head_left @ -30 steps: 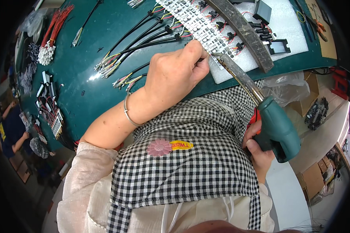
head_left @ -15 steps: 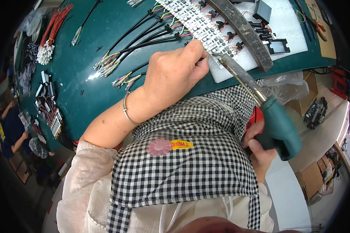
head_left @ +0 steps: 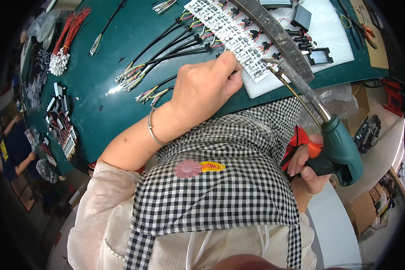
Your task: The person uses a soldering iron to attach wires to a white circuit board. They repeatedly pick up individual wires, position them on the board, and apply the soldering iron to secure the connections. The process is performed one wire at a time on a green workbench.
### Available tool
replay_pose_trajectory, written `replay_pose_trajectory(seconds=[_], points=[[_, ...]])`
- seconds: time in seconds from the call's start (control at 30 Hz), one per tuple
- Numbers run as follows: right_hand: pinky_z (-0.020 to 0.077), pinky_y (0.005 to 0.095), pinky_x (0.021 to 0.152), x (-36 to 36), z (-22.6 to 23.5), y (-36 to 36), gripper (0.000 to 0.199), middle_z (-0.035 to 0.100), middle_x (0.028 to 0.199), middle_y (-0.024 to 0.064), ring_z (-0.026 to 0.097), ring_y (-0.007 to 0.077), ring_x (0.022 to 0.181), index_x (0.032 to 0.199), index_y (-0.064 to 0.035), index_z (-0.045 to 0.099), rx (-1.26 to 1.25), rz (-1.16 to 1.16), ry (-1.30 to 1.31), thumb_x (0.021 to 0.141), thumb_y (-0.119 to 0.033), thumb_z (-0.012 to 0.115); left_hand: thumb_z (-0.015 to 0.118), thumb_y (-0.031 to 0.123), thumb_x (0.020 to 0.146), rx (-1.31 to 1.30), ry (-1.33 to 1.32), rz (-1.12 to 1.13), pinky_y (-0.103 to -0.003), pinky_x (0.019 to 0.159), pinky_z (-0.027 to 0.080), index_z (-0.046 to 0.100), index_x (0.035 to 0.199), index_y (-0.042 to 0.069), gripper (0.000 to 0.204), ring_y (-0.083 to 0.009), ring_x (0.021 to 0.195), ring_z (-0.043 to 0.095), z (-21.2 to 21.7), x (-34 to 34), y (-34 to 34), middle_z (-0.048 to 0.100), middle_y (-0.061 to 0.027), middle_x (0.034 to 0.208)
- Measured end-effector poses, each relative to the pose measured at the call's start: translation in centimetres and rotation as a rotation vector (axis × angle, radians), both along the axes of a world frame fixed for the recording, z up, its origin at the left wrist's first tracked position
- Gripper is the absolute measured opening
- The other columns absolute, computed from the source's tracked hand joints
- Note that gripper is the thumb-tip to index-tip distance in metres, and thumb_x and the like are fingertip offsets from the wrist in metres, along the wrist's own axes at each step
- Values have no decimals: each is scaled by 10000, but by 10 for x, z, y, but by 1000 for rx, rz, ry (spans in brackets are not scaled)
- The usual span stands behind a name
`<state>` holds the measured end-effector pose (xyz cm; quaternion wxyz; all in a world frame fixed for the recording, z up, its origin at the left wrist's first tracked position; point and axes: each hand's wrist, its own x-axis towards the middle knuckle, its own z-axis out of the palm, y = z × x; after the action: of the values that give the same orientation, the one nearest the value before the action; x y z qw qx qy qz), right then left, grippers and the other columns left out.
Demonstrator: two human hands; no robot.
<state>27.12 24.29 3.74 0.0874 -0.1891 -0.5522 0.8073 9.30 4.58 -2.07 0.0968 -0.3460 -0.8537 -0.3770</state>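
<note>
soldering step: left hand point(head_left: 202, 90) fingers pressed on circuit board strip point(head_left: 229, 33), centre top; right hand point(head_left: 308, 164) clamped on soldering gun point(head_left: 339, 148); next, precise tip placement.

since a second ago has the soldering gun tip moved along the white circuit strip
No, hardly at all. The soldering gun in the right hand keeps its tip at the same lower end of the circuit strip, beside the left hand.

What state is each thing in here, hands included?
Left hand: pressed down at the circuit board strip's edge.
Right hand: gripping the soldering gun's handle.
Soldering gun: held, tip over the strip.
Circuit board strip: flat on white foam pad, wires attached.
Black cables: loose on the green table.
Metal bar: lying across the strip.
</note>
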Motion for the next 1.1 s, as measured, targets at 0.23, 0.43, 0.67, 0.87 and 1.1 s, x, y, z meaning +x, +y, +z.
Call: replay_pose_trajectory(seconds=[0.23,0.43,0.67,0.87,1.1], points=[[420,232,433,0,0,4,652,508,613,77,490,139,473,1194,144,443,-21,1,42,692,-135,751,720,77,750,-60,-24,-12,-276,432,444,574,802,49,157,-187,472,585,10,2,-1,612,-73,639],[444,264,404,4,-13,25,658,478,626,83,473,159,455,1277,132,313,78,169,186,780,-126,658,711,66,757,-268,-274,32,-296,523,477,640,883,31,149,-233,587,620,41,13,-54,638,-108,717],[459,279,431,-2,-16,30,669,482,697,109,485,166,488,1307,123,270,45,186,232,787,-89,632,741,122,732,-359,-362,119,-293,577,487,681,781,25,124,-223,633,633,69,-4,-111,648,-93,719],[476,267,445,-20,-11,24,638,492,643,96,494,158,481,1282,114,311,36,202,268,779,-73,657,668,234,816,-208,5,494,-328,640,491,691,920,60,203,-249,697,645,33,-140,-131,676,-96,770],[464,253,431,-21,-9,16,648,485,624,100,487,153,467,1285,120,312,105,171,266,768,-79,647,664,263,807,-318,67,563,-376,731,486,661,894,52,229,-299,823,629,9,-197,-127,661,-129,843]])
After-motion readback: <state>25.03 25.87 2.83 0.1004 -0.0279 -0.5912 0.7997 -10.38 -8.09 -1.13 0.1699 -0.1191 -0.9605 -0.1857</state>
